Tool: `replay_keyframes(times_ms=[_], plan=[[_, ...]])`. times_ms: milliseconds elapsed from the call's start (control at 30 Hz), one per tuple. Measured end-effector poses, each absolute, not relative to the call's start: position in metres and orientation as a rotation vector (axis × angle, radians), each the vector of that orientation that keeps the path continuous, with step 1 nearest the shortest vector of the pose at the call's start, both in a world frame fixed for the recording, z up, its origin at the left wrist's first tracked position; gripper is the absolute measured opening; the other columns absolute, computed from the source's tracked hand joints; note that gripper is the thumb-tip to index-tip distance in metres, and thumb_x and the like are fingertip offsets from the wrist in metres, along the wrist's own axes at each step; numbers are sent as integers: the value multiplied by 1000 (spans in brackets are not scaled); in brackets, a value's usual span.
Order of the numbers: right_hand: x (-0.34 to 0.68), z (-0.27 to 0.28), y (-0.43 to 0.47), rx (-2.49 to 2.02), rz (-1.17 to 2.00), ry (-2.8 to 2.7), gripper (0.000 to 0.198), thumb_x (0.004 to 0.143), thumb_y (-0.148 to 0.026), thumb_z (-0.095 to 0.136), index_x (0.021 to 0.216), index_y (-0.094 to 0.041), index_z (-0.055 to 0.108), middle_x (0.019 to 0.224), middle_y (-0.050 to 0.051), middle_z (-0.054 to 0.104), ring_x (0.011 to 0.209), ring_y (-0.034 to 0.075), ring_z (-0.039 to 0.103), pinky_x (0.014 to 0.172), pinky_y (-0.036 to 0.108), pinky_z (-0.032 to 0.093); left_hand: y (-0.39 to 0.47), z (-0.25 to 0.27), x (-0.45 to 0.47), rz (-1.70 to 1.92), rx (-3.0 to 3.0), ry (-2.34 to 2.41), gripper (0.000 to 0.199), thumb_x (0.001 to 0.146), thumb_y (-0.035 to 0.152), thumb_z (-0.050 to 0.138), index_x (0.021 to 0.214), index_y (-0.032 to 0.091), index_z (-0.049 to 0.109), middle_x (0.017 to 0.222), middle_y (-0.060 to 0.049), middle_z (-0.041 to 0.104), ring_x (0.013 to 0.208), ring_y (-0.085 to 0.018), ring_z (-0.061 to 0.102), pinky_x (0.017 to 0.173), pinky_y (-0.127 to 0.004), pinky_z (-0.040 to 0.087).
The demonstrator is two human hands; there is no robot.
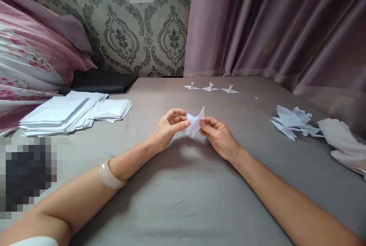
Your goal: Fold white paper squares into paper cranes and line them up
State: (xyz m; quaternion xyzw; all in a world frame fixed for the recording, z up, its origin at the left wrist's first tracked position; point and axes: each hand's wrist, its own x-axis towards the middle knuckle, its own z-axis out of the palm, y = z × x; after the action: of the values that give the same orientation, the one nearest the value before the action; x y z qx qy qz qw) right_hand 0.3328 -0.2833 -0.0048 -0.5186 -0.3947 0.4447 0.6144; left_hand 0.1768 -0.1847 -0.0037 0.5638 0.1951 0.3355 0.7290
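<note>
Both hands hold a small folded white paper figure above the middle of the grey-covered surface. My left hand pinches its left side between thumb and fingers. On the opposite side, my right hand grips the figure with thumb and fingertips. One pointed flap rises from its top, and pleated folds face me. Farther back, three folded paper birds stand in a row with their wings spread flat.
To the left lie a stack of white paper sheets and a smaller stack of paper squares. A black folded item is behind them. Several folded paper pieces lie at right, beside a pale cloth. A paper scrap sits nearby.
</note>
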Motion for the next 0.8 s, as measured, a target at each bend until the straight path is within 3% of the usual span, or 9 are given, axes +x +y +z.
replay_keyframes(times_ms=[267,500,633,800], plan=[[335,-11,-282,-1177,1021,-974,23,74,-43,71,84,-23,69,77,-1,63,70,11,50,71,28,41,-186,-3,178,749,1184,468,50,68,27,79,112,18,56,86,-2,67,75,-11,58,67,-26,41],[332,-9,-282,-1214,948,-990,23,75,-44,71,85,-23,69,84,0,68,79,14,59,79,30,46,-186,-7,176,687,1272,426,20,72,26,76,88,17,68,83,-2,67,73,-10,57,69,-24,42],[330,-7,-283,-1230,934,-1068,25,76,-45,69,85,-22,68,85,1,69,81,15,60,81,30,47,-189,-7,176,598,1313,412,17,74,29,75,82,15,67,77,-1,65,71,-10,57,73,-26,44],[327,-9,-282,-1236,875,-1104,26,75,-46,69,84,-22,68,82,1,69,78,15,62,75,30,48,-192,-5,177,620,1265,354,16,72,23,76,74,14,63,98,-2,63,87,-12,58,84,-27,44]])
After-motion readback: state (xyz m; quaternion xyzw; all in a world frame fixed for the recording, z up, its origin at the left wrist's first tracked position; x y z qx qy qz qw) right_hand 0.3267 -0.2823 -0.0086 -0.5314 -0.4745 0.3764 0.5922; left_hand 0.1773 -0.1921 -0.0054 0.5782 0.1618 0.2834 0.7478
